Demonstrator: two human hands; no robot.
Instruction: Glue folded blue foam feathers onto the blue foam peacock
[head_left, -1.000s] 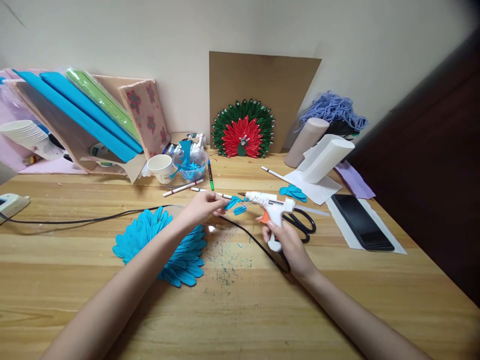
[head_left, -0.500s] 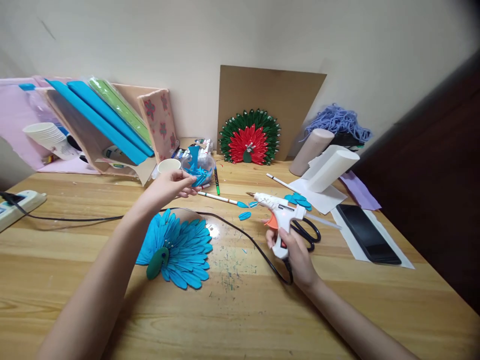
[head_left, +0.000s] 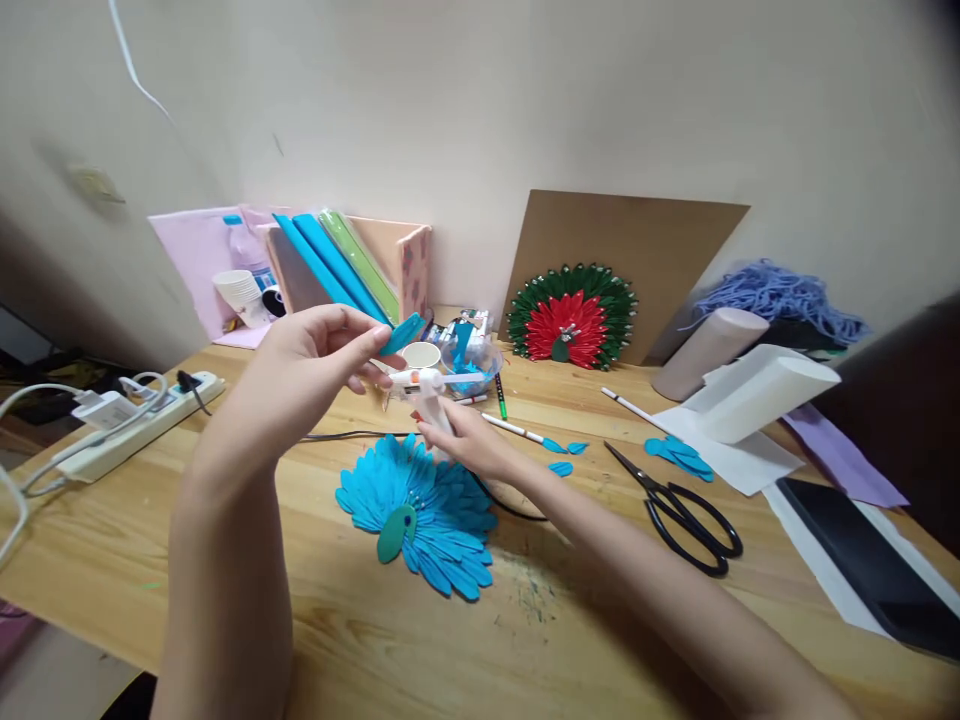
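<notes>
Between thumb and fingers my left hand (head_left: 322, 350) pinches a blue paper petal (head_left: 403, 333), raised above the table. My right hand (head_left: 466, 437) grips a white hot glue gun (head_left: 430, 392) by its handle, close beside my left hand. The gun's nozzle points left and is partly hidden behind the left fingers. Beneath the hands lies a fan of blue petals (head_left: 450, 545) with a green oval body (head_left: 396, 533). Loose blue petals (head_left: 560, 468) rest to the right, near a brush-like stick (head_left: 517, 430).
Black scissors (head_left: 675, 510) lie right, near a pile of blue petals (head_left: 679, 455) and a phone (head_left: 862, 560). A red and green peacock craft (head_left: 572, 315) leans on cardboard (head_left: 637, 230) at the back. A power strip (head_left: 135, 430) sits left, behind a trailing cord.
My left hand has lifted and now shows a blue petal in its fingers. My right hand has carried the glue gun left, uncovering the scissors. The view has turned left.
</notes>
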